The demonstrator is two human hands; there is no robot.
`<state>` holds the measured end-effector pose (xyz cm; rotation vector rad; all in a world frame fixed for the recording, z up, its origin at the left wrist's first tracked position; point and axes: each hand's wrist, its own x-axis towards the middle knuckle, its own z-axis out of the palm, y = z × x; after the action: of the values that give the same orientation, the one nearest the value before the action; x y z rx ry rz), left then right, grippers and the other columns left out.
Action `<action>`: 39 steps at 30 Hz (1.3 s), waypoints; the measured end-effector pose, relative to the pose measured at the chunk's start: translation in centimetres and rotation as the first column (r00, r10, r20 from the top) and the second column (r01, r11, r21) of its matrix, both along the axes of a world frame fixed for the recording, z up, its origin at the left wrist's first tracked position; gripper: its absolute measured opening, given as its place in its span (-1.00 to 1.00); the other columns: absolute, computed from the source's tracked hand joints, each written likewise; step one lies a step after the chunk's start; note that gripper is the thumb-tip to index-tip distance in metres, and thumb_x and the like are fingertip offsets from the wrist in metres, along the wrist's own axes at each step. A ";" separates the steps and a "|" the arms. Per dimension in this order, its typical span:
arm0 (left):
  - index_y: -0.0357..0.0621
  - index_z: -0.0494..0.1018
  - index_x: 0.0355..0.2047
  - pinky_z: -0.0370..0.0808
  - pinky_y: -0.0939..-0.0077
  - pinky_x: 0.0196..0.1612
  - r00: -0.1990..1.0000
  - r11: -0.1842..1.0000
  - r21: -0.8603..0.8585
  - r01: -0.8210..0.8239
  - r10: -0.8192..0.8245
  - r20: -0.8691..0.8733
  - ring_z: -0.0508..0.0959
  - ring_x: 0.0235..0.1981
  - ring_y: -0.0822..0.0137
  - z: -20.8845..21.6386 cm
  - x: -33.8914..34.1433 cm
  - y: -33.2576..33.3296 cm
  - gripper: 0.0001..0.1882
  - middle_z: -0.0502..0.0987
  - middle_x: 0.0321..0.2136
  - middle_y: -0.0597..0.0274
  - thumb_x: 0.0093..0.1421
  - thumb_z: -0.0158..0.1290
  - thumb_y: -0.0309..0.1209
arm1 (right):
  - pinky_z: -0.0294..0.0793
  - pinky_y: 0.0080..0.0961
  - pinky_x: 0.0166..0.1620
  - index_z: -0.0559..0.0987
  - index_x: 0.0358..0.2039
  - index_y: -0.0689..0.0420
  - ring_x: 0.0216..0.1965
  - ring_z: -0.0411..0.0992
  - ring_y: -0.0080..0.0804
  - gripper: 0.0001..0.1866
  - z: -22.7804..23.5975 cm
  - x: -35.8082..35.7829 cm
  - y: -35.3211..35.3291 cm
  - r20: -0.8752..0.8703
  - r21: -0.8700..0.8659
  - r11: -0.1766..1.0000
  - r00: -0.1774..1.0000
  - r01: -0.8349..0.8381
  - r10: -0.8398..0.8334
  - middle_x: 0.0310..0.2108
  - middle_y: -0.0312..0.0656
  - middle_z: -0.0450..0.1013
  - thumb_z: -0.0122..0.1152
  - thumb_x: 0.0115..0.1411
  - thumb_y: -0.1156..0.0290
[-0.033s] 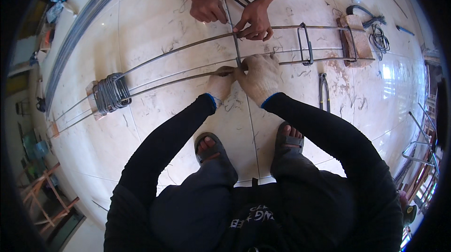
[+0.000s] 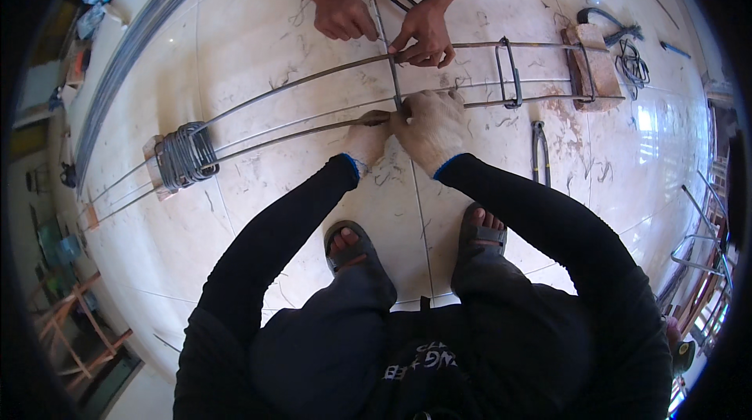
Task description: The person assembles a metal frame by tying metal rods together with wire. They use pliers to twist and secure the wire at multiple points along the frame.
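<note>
Almost nothing is changed from the frame just before: the grips are kept at the same places, and the bars are not seen to be moved. From this, the work at the crossing is judged to be held steady rather than advanced.

The lower bar [image 2: 298, 132] is met by the gloved left hand [image 2: 366, 142], whose fingers are drawn together on it. The gloved right hand [image 2: 431, 126] is set just beside, curled over the same bar at the foot of a dark ring [image 2: 395, 83]; its fingertips are hidden, so what is pinched cannot be told.

The ring is stood across the bars, between the upper bar [image 2: 298, 77] and the lower one. At its top, the upper bar is touched by one bare hand of a co-worker [image 2: 427, 35]; the other bare hand [image 2: 345, 9] is held near, to the left.

Farther right, another ring [image 2: 513, 83] is hung around the bars, and their ends are rested on a block [image 2: 591, 68]. A bundle of rings [image 2: 186, 155] is gathered toward the left. Pliers [image 2: 540, 150] are laid on the floor [image 2: 164, 255], right of the right hand.
</note>
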<state>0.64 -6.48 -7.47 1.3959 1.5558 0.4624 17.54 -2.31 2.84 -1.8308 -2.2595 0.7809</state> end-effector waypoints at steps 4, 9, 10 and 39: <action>-0.34 0.62 0.06 0.50 0.38 -0.43 0.987 0.993 -0.058 -0.105 0.111 0.119 0.53 -0.56 0.37 -1.9 -0.3 0.0 -0.53 0.67 -0.26 0.09 0.52 0.11 -0.10 | 0.30 0.06 0.35 0.76 -0.18 0.14 0.09 0.55 0.08 -0.67 -1.3 -0.8 0.2 0.013 0.068 0.997 0.999 0.046 -0.047 -0.09 0.01 0.64 0.31 0.30 0.12; -0.28 0.64 0.03 0.57 0.26 0.01 0.844 0.884 -0.187 -0.429 0.466 0.265 0.71 -0.13 0.09 0.3 1.6 -1.9 -0.66 0.75 -0.15 0.01 0.32 0.24 -0.35 | 0.45 0.11 0.11 0.75 -0.19 0.16 0.00 0.56 0.18 -0.73 -2.1 -0.1 -0.2 -0.071 0.157 0.986 0.997 0.046 -0.036 -0.12 0.09 0.65 0.30 0.30 0.22; -0.29 0.65 0.01 0.56 0.29 -0.01 0.846 0.885 -0.191 -0.423 0.462 0.266 0.69 -0.14 0.15 1.2 1.9 -1.9 -0.66 0.75 -0.17 0.03 0.33 0.26 -0.32 | 0.47 0.10 0.11 0.74 -0.15 0.15 0.01 0.57 0.17 -0.74 -1.9 0.6 0.2 -0.068 0.096 0.995 0.997 -0.032 0.039 -0.10 0.08 0.64 0.30 0.31 0.25; -0.26 0.57 -0.01 0.56 0.07 0.00 0.971 0.971 0.088 -0.222 0.228 -0.075 0.68 -0.12 -0.22 7.2 3.3 -2.7 -0.69 0.70 -0.16 -0.18 0.43 0.13 -0.26 | 0.66 -0.08 -0.10 0.76 -0.17 -0.04 -0.13 0.69 -0.04 -0.83 -3.3 3.4 1.6 -0.066 0.263 0.856 0.876 -0.446 0.477 -0.22 -0.19 0.66 0.38 0.24 0.30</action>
<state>3.97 -9.19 -0.26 1.3180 1.7925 0.6144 20.99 -0.72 -0.50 -1.1053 -2.6044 0.6230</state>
